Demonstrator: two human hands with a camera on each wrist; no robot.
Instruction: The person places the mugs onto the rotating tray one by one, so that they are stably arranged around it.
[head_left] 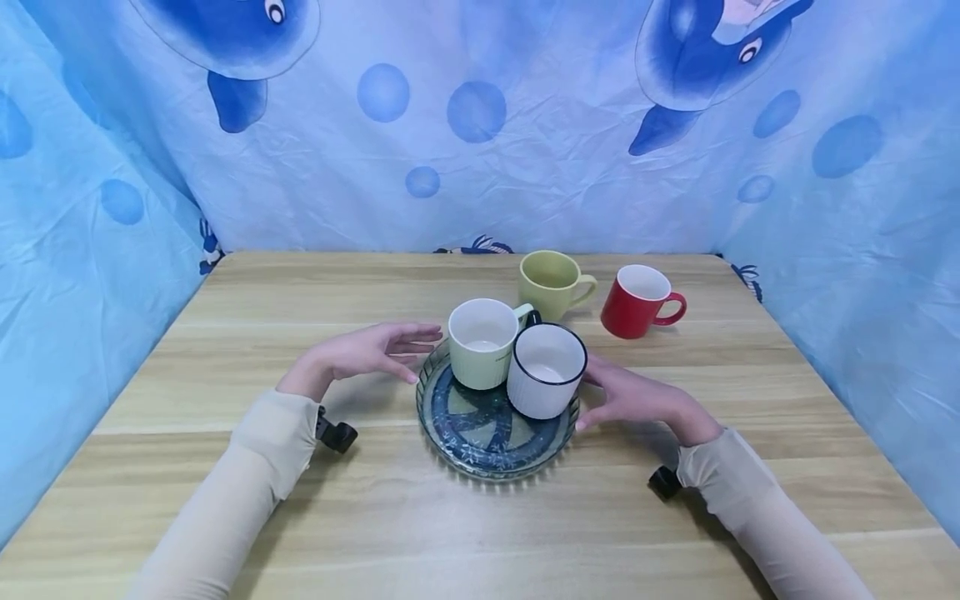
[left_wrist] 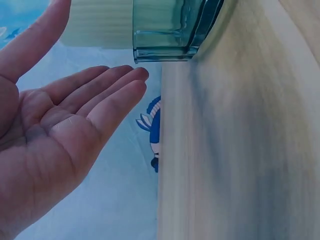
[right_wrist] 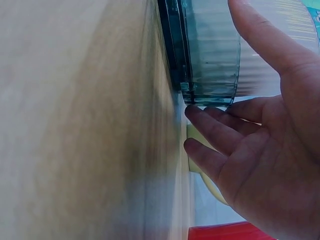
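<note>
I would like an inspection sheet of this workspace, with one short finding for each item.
Surface: wood-grain tabletop.
Job's things: round transparent tray on the tabletop; pale green mug and black-rimmed white mug stand upright in it, side by side.
Clutter: olive-green mug and red mug stand beyond the tray, toward the far edge.
Hands: left hand at the tray's left, fingers extended; right hand at its right, fingers slightly bent; firm contact cannot be told.
Cables: nothing seen.
Surroundings: blue curtain with sea-animal prints.
</note>
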